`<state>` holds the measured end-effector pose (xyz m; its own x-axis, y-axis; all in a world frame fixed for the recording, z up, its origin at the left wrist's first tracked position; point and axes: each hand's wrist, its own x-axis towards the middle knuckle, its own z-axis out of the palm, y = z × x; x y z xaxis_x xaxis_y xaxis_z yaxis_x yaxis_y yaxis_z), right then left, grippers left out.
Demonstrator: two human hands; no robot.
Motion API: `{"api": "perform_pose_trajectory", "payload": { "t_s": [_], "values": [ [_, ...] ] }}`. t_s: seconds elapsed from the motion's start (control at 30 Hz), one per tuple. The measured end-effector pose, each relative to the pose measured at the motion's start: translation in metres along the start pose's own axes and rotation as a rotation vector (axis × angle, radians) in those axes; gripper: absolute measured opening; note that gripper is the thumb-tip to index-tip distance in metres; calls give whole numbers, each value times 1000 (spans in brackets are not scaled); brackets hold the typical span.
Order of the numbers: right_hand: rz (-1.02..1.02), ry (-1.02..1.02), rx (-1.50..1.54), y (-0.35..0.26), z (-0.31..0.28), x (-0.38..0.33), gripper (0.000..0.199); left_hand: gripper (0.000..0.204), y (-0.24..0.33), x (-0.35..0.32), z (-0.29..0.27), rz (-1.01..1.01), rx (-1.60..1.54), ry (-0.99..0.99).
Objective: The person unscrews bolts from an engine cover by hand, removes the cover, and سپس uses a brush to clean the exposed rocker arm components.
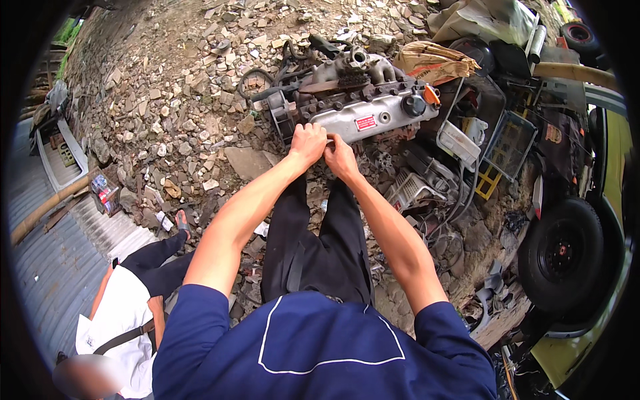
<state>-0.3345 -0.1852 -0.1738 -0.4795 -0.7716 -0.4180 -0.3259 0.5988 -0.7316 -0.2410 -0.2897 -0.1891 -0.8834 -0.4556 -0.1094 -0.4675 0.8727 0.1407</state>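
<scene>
An engine lies on the stony ground in front of me, with a silver valve cover along its near side. The cover carries a red label and a black round cap. At the near left end of the cover, my left hand is closed, knuckles up. My right hand sits just beside it, fingers bent in a pinch close to the left fingers. What the fingertips grip is too small and partly hidden to make out. Dark hoses trail off the engine's far left.
Rubble covers the ground ahead. Right of the engine are a paper sack, a grey crate, a pale plastic basket and a vehicle wheel. At lower left, another person in a white shirt is beside corrugated sheeting.
</scene>
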Motion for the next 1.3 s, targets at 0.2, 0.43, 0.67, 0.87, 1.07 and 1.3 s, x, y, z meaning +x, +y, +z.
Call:
{"api": "perform_pose_trajectory", "payload": {
  "t_s": [0.2,0.43,0.67,0.87,1.07,1.3],
  "values": [
    [63,27,21,0,-8,-5,36,37,5,15,-22,-185,-233,-367],
    [50,-3,-89,-5,-15,10,30,38,-16,-2,-22,-518,-624,-256],
    [-71,-70,-542,-28,-2,29,33,40,-18,-33,16,-494,-893,-72],
    [-352,40,-645,-25,13,24,20,49,-15,-40,11,-542,-976,-157],
    [-132,-123,-630,-35,10,31,14,48,-24,-40,13,-390,-925,-128],
    [-436,-61,-592,-22,8,23,16,53,-29,-41,14,-359,-929,-184]
  ]
}}
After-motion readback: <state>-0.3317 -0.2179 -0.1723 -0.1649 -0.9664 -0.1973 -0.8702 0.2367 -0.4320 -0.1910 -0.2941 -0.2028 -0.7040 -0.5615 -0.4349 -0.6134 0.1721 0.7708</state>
